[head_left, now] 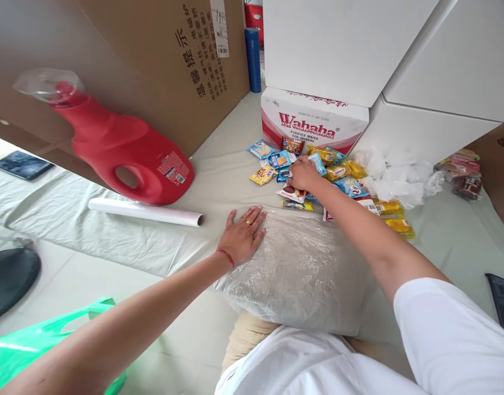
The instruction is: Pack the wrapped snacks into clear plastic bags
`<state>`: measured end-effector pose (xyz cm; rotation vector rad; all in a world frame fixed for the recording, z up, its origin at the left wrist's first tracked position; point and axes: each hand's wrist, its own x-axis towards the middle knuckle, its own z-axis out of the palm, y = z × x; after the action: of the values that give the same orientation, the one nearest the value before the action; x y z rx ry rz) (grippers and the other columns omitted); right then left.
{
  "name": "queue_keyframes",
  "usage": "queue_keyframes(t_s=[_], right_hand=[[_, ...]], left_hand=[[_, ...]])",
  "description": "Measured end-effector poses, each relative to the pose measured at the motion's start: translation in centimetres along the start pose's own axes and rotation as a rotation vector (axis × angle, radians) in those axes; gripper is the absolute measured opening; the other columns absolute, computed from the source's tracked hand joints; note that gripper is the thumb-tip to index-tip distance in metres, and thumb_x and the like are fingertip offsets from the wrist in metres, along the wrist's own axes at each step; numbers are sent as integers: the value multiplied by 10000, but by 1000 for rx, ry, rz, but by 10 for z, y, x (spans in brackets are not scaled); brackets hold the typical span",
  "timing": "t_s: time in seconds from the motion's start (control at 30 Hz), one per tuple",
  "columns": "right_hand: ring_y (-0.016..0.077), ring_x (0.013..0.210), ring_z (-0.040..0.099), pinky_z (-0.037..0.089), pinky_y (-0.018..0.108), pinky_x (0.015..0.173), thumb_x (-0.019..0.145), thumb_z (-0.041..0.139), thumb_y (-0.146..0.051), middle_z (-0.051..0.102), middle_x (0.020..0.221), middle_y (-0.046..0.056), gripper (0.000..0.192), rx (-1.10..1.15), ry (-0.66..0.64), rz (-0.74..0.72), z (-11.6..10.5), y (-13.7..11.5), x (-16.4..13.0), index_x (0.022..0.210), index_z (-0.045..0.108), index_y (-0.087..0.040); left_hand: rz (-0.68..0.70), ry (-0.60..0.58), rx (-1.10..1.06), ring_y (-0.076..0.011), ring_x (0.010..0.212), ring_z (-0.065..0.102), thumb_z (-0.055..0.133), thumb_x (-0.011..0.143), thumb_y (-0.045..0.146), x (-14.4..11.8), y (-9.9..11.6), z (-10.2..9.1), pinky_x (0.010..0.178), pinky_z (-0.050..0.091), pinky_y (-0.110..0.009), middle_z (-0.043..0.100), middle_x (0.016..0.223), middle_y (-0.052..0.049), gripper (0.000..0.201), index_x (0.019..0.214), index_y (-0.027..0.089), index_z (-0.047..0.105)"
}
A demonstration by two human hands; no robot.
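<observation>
My left hand (242, 236) lies flat with its fingers spread, at the left edge of a sheet of clear plastic film (301, 263) that covers the near part of the surface. A ring and a red string bracelet are on it. My right hand (305, 174) reaches into a pile of small wrapped snacks, its fingers bent down among them. Near its fingertips are a blue snack packet (279, 159) and a dark blue one (284, 174). A yellow packet (263, 175) lies to the left, a red-and-white packet (292, 192) just below. What the right fingers touch is partly hidden.
Behind the snacks stands a Wahaha water carton (313, 122). A red detergent jug (132, 148) and a white roll (147, 212) are at left, before a large cardboard box (161, 60). Crumpled clear plastic (400, 178) lies at right. A green bag (42, 340) is at lower left.
</observation>
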<state>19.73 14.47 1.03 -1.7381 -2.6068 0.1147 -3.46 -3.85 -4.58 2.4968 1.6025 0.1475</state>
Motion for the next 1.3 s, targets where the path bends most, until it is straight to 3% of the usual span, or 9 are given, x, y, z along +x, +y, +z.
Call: queue_keyframes(t_s=[0.13,0.23,0.3,0.43,0.53,0.77,0.9,1.0,1.3], right_hand=[[360,1174,556,453,457,1002,837,676,-267,680,1160,205,437,202,105,276,-5,18,-3,1219,675,-53],[293,1048,612,498,424,929,868,594,-256,675,1178,157,397,427,315,318,-19,29,-44,1237,628,-115],[273,1045,619,514,423,926,881,592,-300,674,1193,118,370,550,354,185,-23,23,-87,1227,613,-169],[228,1111,642,521,404,1001,916,525,-155,697,1209,74,354,705,91,-368,-4,-23,-168,1242,639,-234],[237,1241,587,503,453,1070,919,464,-51,669,1303,116,492,590,77,-494,28,-58,-200,1348,617,-236],[316,1531,281,206,635,1252,922,628,-256,429,1601,132,593,390,-19,-542,46,-58,-221,1502,506,-235],[337,1434,400,326,585,1208,942,642,-470,543,1475,166,631,460,67,-361,43,-60,-223,1491,503,-191],[357,1336,472,372,587,1162,930,667,-376,618,1358,173,555,406,61,-271,48,-71,-221,1434,557,-172],[335,1343,465,279,616,1213,955,607,-259,638,1338,141,478,382,72,-343,43,-81,-228,1427,562,-195]], left_hand=[[-1,6,-13,-282,1538,340,260,1052,431,0,0,-1,1253,129,-641,341,1666,-74,570,1596,289,359],[-2,10,-20,-283,1536,343,267,1050,428,0,0,-2,1254,121,-641,338,1667,-72,569,1594,292,362],[3,8,-24,-286,1535,345,267,1050,429,-1,0,-2,1252,120,-645,339,1667,-72,570,1594,290,360],[10,14,-21,-284,1538,337,252,1053,426,-1,-1,0,1248,118,-652,332,1670,-79,575,1597,274,357],[11,19,-20,-283,1538,337,247,1052,418,0,-1,2,1248,108,-651,328,1672,-81,579,1601,264,348],[-2,27,-25,-279,1543,326,245,1051,429,-1,2,2,1257,97,-630,334,1672,-79,588,1604,255,342],[1,22,-19,-278,1543,327,253,1050,434,-1,2,1,1256,107,-628,330,1673,-75,585,1602,261,348],[-1,23,-14,-281,1543,328,254,1051,434,-1,2,1,1255,106,-632,328,1673,-77,585,1600,258,351],[-84,45,-11,-281,1558,295,243,1050,445,-1,2,1,1264,117,-603,311,1679,-88,606,1614,236,324]])
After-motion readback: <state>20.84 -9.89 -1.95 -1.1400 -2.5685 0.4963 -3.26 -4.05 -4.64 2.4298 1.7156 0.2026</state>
